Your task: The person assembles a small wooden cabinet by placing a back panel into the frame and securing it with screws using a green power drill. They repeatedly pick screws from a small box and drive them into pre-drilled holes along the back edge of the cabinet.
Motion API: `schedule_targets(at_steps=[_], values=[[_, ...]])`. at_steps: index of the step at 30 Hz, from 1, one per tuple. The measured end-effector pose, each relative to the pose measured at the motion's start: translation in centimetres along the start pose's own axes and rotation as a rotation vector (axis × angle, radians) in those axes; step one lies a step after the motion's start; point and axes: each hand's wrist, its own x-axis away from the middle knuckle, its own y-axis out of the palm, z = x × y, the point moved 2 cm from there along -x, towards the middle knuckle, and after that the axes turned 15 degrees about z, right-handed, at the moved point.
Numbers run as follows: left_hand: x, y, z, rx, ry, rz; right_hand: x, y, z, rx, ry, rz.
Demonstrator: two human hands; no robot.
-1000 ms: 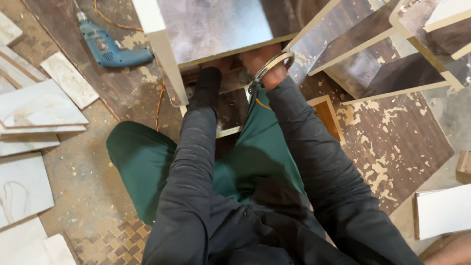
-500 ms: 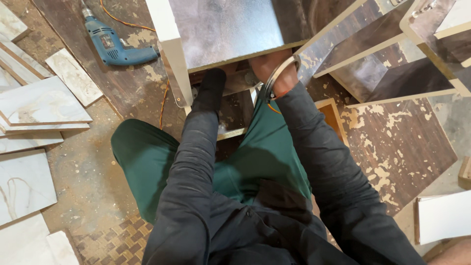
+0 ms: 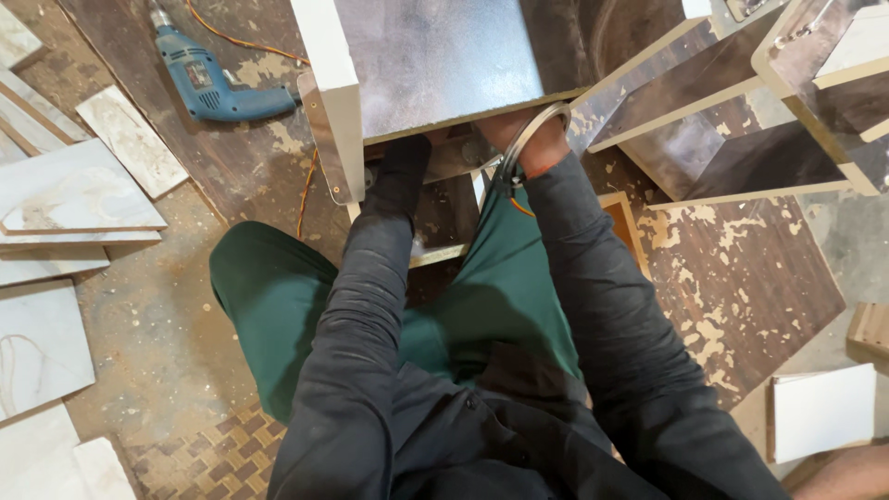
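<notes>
- Head view: I sit on the floor, green trousers (image 3: 500,306) below me, both arms in dark sleeves reaching forward under a glossy dark board (image 3: 435,60) with a pale edge.
- My left hand (image 3: 407,153) is pushed under the board's lower edge; only the cuff and wrist show, so I cannot tell whether those fingers are spread or closed, or what they touch.
- My right hand (image 3: 532,139) goes under the same edge, just beside the left. Its wrist shows bare skin and a metal bangle (image 3: 528,134); the fingers are hidden beneath the board, so I cannot tell their grip either.
- A light strip of wood (image 3: 440,255) lies across between my arms, under the board, over my lap.
- Right of the board stand more dark laminated panels (image 3: 732,111) with pale edges, joined at angles like a frame.
- Far left on the worn brown floor lies a blue electric drill (image 3: 218,83) with an orange cord (image 3: 241,42), well apart from my hands.
- Pale offcut boards (image 3: 74,190) are stacked at the left edge, and another white piece (image 3: 824,412) lies at lower right.
</notes>
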Motion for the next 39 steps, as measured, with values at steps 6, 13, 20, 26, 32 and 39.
schedule_targets(at_steps=[6,13,20,26,32,39], values=[[2.4,-0.3,-1.8,0.074,-0.053,0.208,-0.7,1.5,1.0,-0.004,0.044,-0.036],[5.3,1.8,-3.8,0.149,-0.073,0.241,1.6,3.7,3.4,-0.010,0.126,-0.035],[8.7,2.8,-6.5,0.180,-0.119,0.256,4.3,5.5,4.4,-0.020,0.196,-0.041],[9.6,2.8,-6.8,0.187,-0.121,0.242,5.5,4.9,3.8,-0.021,0.247,-0.042],[8.2,1.8,-4.7,0.153,-0.110,0.230,4.3,4.6,2.6,-0.016,0.259,-0.040],[5.5,0.5,-1.6,0.089,-0.107,0.203,3.3,2.3,0.1,-0.035,0.300,-0.041]])
